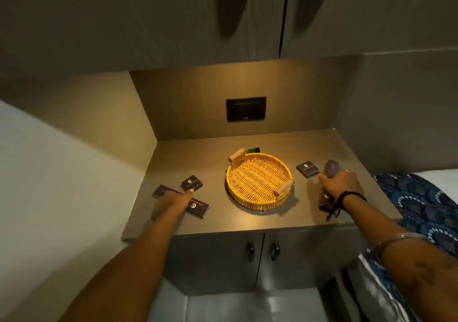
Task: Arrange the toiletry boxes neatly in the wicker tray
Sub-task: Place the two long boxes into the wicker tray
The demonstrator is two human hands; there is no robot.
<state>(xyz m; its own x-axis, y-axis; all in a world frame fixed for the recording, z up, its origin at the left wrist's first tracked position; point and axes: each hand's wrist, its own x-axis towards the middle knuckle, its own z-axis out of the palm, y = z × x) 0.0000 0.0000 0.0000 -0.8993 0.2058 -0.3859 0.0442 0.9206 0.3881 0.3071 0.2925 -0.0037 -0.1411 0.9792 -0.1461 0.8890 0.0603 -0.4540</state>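
A round yellow wicker tray [259,181] with two wooden handles sits mid-counter and holds nothing. Left of it lie three dark toiletry boxes: a small one [191,183], a long one [161,191] and another long one [199,207]. My left hand [173,201] lies flat among them, a fingertip touching the small box. Right of the tray lies a small dark box [307,169]. My right hand [338,182] is closed around a long dark box [332,168], its forefinger pointing toward the small box. One more dark box [325,200] lies under my right wrist.
A small green bottle [252,150] lies behind the tray's far handle. A black socket plate [246,109] is on the back wall. Cupboard doors hang overhead and two doors with knobs [263,251] are below the counter. A patterned blue cloth [421,205] lies to the right.
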